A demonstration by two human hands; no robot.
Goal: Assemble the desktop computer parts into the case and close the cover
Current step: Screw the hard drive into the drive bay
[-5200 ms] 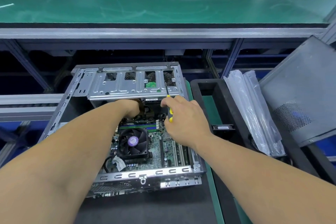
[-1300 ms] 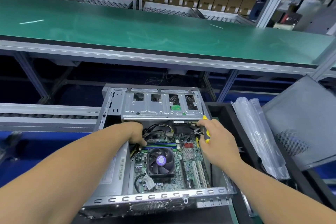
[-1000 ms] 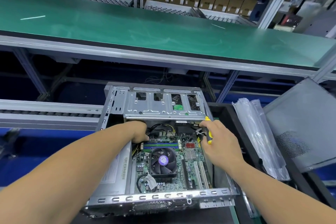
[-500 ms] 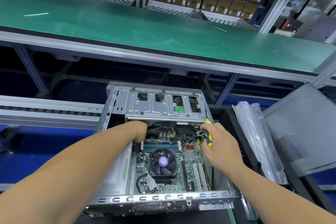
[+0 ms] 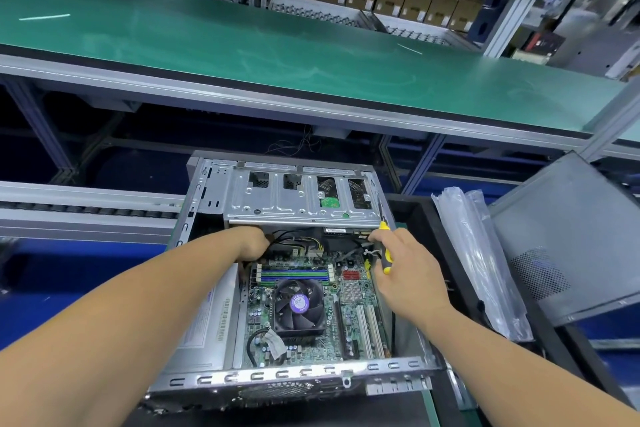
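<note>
Labels too blurry to read, white sticker on power supply (image 5: 207, 319) included. Open case (image 5: 294, 376) sat on black mat, cover (image 5: 568, 236) leaning off to right. Right hand (image 5: 403, 267) gripped yellow-black screwdriver (image 5: 385, 246) near drive cage (image 5: 301, 196). Left hand (image 5: 251, 243) was tucked under cage, grip hidden, couldn't tell.

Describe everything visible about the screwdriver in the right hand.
The screwdriver has a yellow handle with black grip sections, plastic or rubber by its look. A thin dark shaft rises from the handle's top along the drive cage's right edge; its tip cannot be made out. The right hand holds it nearly upright, fingers curled round the handle, above the motherboard's far right corner inside the open case.
</note>
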